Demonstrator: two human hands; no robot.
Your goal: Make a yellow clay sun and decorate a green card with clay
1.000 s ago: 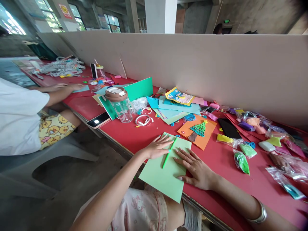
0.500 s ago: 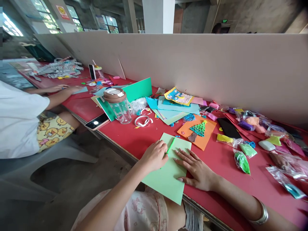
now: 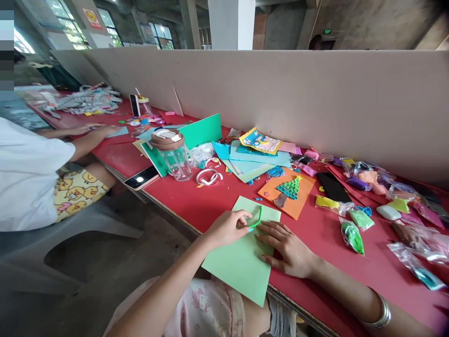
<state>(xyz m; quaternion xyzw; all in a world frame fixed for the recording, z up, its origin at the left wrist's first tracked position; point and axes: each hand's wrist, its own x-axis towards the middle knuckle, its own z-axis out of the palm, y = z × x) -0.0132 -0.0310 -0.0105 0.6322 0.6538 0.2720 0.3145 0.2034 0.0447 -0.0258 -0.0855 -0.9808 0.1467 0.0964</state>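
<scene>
A light green sheet (image 3: 242, 267) lies at the table's front edge, its lower part jutting past it. On its upper part is a thin bright green strip (image 3: 260, 216), curved like a hook. My left hand (image 3: 229, 228) has its fingers bent together at the strip's lower left end, pinching it. Spread over the sheet's right edge, my right hand (image 3: 286, 248) lies flat with its fingertips near the strip and holds nothing. Just behind the sheet is an orange card (image 3: 301, 196) with a green clay tree on it.
A lidded clear cup (image 3: 175, 157), a phone (image 3: 142, 178) and a white cable coil (image 3: 207, 177) are to the left. Behind lie coloured papers (image 3: 259, 161). Clay packets (image 3: 353, 236) and a black phone (image 3: 333, 187) are to the right. Another person's hands (image 3: 101, 130) are far left.
The green strip was straight and slanted; now it is curved. My left hand has shifted slightly right, its fingers less closed over the strip. The sheet has turned a little and slid toward me.
</scene>
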